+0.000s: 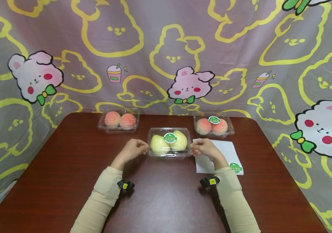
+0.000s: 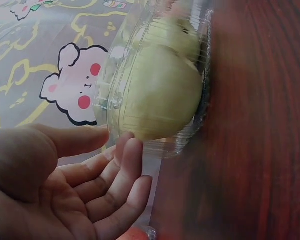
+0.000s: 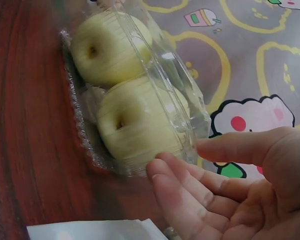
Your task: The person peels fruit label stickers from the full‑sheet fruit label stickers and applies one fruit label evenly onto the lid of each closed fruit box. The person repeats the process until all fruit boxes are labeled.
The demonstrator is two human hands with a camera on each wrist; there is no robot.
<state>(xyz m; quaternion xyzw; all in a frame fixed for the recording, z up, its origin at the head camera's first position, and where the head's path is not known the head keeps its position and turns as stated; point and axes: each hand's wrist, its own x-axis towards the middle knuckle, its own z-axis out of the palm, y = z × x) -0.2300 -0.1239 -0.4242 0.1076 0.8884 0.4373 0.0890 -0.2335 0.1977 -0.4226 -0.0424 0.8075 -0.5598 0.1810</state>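
A clear plastic fruit box (image 1: pixel 169 152) with two pale yellow-green fruits (image 1: pixel 160 144) is at mid-table, a round green label (image 1: pixel 170 138) on its lid. My left hand (image 1: pixel 133 149) pinches its left end between thumb and fingertips. At the opposite end, my right hand (image 1: pixel 205 148) holds it in the same way. The left wrist view has the thumb (image 2: pixel 85 140) and fingertips at the box's corner. In the right wrist view, the thumb (image 3: pixel 240 146) meets the lid's edge, with the other fingers under that corner.
Two clear boxes of pinkish peaches stand at the back, one on the left (image 1: pixel 120 120) and a labelled one (image 1: pixel 212 124) on the right. A white sheet (image 1: pixel 225 152) bearing a green sticker (image 1: pixel 235 167) lies beneath the right forearm. Patterned curtains (image 1: pixel 142 64) surround the table (image 1: pixel 52 181).
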